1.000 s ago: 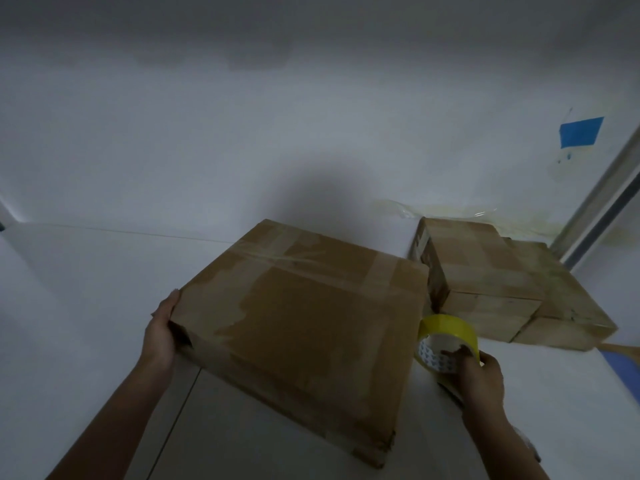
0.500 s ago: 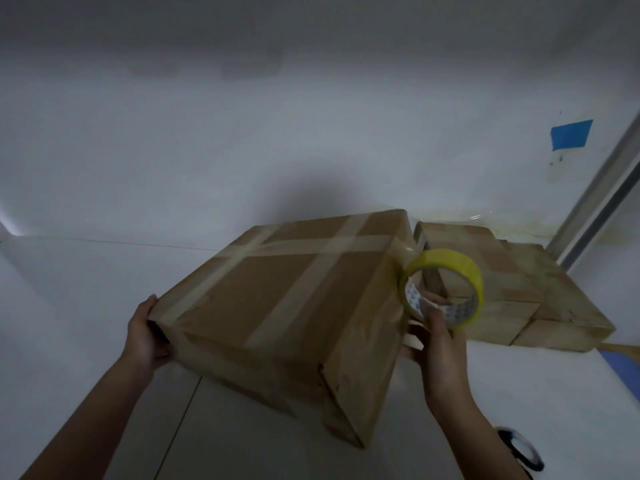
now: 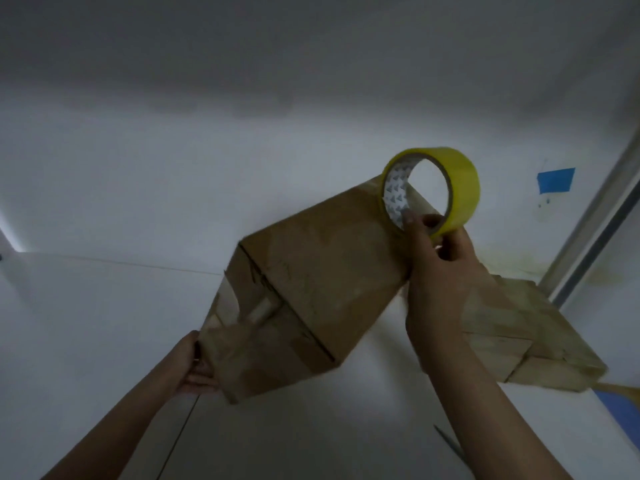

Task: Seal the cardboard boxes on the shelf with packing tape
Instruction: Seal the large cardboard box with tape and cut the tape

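The cardboard box stood tilted at mid-frame on the white shelf; my left hand gripped its lower-left corner; my right hand, beside its upper end, pinched the yellow tape roll at upper right.

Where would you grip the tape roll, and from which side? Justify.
Its lower rim, from below: thumb inside the open core, fingers on the outer band. The tape roll stands on edge at the box top, hole facing us, as the right hand holds it.
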